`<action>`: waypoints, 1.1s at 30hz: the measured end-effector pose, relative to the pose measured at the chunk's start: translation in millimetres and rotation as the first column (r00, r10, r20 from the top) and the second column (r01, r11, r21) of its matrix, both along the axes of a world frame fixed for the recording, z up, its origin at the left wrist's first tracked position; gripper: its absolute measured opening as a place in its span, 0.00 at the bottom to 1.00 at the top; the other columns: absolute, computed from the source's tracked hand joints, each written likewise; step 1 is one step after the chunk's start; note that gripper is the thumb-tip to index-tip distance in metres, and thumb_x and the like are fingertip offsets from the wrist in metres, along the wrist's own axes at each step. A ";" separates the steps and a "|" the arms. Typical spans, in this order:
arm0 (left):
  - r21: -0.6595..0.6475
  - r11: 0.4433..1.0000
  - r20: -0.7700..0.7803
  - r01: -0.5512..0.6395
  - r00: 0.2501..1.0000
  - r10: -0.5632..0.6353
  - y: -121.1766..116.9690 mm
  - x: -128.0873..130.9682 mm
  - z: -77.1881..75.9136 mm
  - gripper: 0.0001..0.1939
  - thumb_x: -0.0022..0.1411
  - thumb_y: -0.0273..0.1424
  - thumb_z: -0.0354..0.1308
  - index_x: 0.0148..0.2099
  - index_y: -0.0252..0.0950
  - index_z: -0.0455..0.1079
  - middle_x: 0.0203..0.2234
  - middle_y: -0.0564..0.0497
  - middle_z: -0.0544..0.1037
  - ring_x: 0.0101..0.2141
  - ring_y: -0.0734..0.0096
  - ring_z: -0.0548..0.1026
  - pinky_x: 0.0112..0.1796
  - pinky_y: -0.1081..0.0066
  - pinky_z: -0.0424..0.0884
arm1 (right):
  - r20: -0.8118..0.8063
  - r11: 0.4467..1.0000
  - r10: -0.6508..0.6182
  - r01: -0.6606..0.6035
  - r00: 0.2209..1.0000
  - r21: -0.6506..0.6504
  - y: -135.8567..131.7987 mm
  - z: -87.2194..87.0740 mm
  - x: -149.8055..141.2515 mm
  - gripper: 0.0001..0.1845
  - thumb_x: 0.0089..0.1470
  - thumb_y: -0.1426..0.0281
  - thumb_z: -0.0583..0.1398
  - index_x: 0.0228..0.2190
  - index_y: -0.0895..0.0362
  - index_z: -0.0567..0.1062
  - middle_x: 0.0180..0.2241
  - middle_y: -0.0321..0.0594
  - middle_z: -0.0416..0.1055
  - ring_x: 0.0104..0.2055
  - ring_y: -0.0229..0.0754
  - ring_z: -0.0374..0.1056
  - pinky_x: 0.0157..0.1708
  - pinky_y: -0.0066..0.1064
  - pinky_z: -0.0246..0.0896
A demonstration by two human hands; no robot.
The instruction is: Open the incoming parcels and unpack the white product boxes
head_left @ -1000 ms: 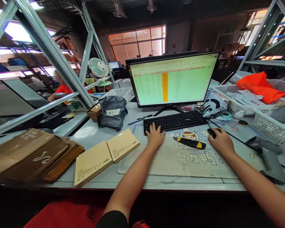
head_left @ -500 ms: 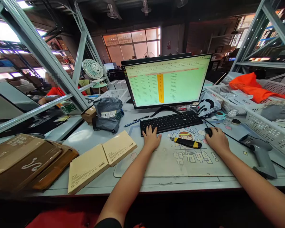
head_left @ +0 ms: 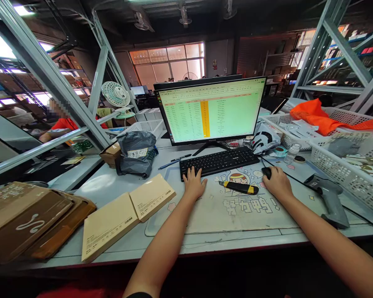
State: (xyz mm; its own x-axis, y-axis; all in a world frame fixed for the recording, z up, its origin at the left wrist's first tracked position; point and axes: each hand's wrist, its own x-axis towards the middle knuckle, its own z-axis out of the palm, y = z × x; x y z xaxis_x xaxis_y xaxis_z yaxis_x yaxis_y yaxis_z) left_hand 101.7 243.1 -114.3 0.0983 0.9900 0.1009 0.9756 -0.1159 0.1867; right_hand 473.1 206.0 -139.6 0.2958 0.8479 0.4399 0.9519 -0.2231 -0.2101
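My left hand (head_left: pixel 194 184) rests with fingers spread on the left end of a black keyboard (head_left: pixel 220 161). On the right, my right hand (head_left: pixel 277 182) is wrapped over a black computer mouse (head_left: pixel 266 172), whose front end pokes out past the fingers. Between my hands a black and yellow utility knife (head_left: pixel 240 187) lies on a printed desk mat (head_left: pixel 217 215). Behind the keyboard stands a monitor (head_left: pixel 226 111) showing a spreadsheet with one orange column.
Two cream boxes (head_left: pixel 112 225) and brown cartons (head_left: pixel 27 219) lie at left, near a grey plastic parcel (head_left: pixel 136 153). A barcode scanner (head_left: pixel 329 198) and white baskets (head_left: pixel 345 169) stand at right. Beyond a metal frame (head_left: pixel 49 70), another person (head_left: pixel 64 122) sits at left.
The whole view has shifted slightly, so the desk things appear a little further left and lower. Both hands stay where they were, on the keyboard and the mouse.
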 end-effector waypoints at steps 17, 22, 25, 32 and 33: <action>-0.311 0.860 0.043 0.404 0.910 -0.412 -46.7 -2.9 45.4 0.52 0.52 0.56 0.68 0.73 0.41 0.60 0.69 0.38 0.61 0.67 0.44 0.62 0.66 0.53 0.60 | -0.009 0.998 0.066 -0.065 0.998 0.024 1.1 -5.8 3.4 0.24 0.63 0.65 0.56 0.56 0.60 0.77 0.58 0.54 0.67 0.55 0.55 0.68 0.54 0.42 0.65; -0.329 0.836 0.025 0.440 0.889 -0.458 -55.4 2.6 49.2 0.53 0.48 0.51 0.72 0.72 0.42 0.61 0.62 0.39 0.67 0.61 0.46 0.68 0.62 0.57 0.66 | -0.010 0.998 0.053 -0.053 0.999 0.039 1.6 -7.1 4.2 0.24 0.63 0.65 0.56 0.56 0.60 0.76 0.57 0.54 0.67 0.55 0.56 0.67 0.55 0.43 0.65; -0.349 0.825 0.016 0.445 0.883 -0.469 -56.9 5.8 50.0 0.51 0.49 0.48 0.73 0.72 0.40 0.62 0.59 0.38 0.69 0.60 0.45 0.68 0.60 0.57 0.68 | -0.010 0.998 0.049 -0.049 0.999 0.042 1.6 -8.0 4.6 0.24 0.63 0.65 0.55 0.56 0.61 0.76 0.57 0.55 0.67 0.55 0.56 0.68 0.55 0.44 0.65; -0.399 0.804 0.054 0.441 0.887 -0.459 -56.7 11.0 45.7 0.50 0.48 0.45 0.74 0.71 0.40 0.62 0.61 0.39 0.70 0.62 0.45 0.67 0.61 0.57 0.67 | -0.006 0.999 0.033 -0.033 0.999 0.031 0.7 -7.2 4.9 0.25 0.63 0.64 0.56 0.57 0.60 0.76 0.57 0.56 0.68 0.53 0.57 0.68 0.52 0.44 0.66; -0.410 0.798 0.075 0.440 0.889 -0.452 -56.1 10.9 45.0 0.50 0.47 0.45 0.75 0.70 0.40 0.63 0.61 0.39 0.70 0.61 0.45 0.68 0.60 0.57 0.67 | -0.005 0.999 0.028 -0.028 1.000 0.029 0.2 -6.8 4.5 0.25 0.63 0.64 0.55 0.57 0.60 0.76 0.57 0.56 0.68 0.53 0.57 0.69 0.51 0.44 0.66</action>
